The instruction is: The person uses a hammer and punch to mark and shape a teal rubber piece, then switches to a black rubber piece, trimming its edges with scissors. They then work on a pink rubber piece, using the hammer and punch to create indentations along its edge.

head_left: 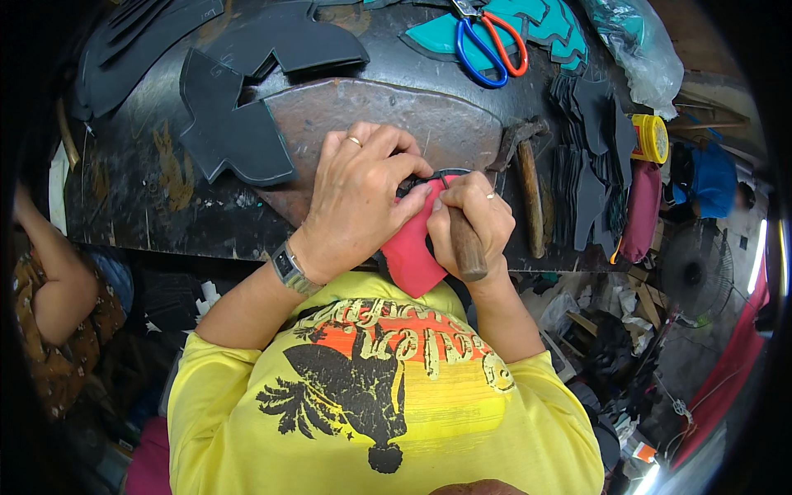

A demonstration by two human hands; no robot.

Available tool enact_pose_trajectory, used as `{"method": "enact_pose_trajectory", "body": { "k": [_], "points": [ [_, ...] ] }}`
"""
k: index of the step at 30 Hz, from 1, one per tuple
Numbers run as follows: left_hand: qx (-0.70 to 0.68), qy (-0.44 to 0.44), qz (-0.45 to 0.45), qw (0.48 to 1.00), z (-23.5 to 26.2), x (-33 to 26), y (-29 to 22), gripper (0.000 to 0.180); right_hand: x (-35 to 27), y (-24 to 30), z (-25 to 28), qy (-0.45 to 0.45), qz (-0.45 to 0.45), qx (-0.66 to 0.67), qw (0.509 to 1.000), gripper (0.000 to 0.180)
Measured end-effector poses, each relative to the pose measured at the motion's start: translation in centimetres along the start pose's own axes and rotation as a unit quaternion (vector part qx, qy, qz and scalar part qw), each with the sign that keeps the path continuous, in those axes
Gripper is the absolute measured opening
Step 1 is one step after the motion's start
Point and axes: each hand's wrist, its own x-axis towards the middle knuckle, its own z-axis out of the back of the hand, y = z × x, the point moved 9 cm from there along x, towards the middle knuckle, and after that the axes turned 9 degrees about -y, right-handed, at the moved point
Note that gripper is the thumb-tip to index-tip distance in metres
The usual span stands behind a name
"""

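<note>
A red, shaped piece of sheet material [415, 260] with a black edge lies near the table's front edge, partly covered by my hands. My left hand [355, 194] is closed on its upper left edge, thumb on top and fingers bent over the far side. My right hand [481, 210] is wrapped round a wooden-handled tool [469, 250]; the handle's thick butt points toward me. The tool's working end is at the black edge, close to my left thumb, too small to make out clearly. Beneath my hands is a worn brown slab [330, 111].
Black cut pieces [223, 124] lie to the left; stacked dark pieces [586, 165] stand at the right. A hammer [530, 198] lies beside my right hand. Scissors [487, 49] rest on teal pieces [549, 29]. Far right are a yellow tub [650, 139] and a fan [695, 264]. Another person's arm [62, 264] shows at left.
</note>
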Motion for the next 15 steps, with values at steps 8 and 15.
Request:
{"method": "enact_pose_trajectory", "body": {
  "k": [8,15],
  "points": [
    [0.004,0.010,0.004,1.000,-0.1,0.0,0.2,0.017,-0.4,-1.1,0.4,-0.022,-0.058,0.062,0.996,0.013],
    [-0.011,0.028,0.005,1.000,-0.2,-0.1,0.1,0.013,-0.8,-1.7,1.2,-0.060,-0.102,0.111,0.987,0.012]
  ]
}}
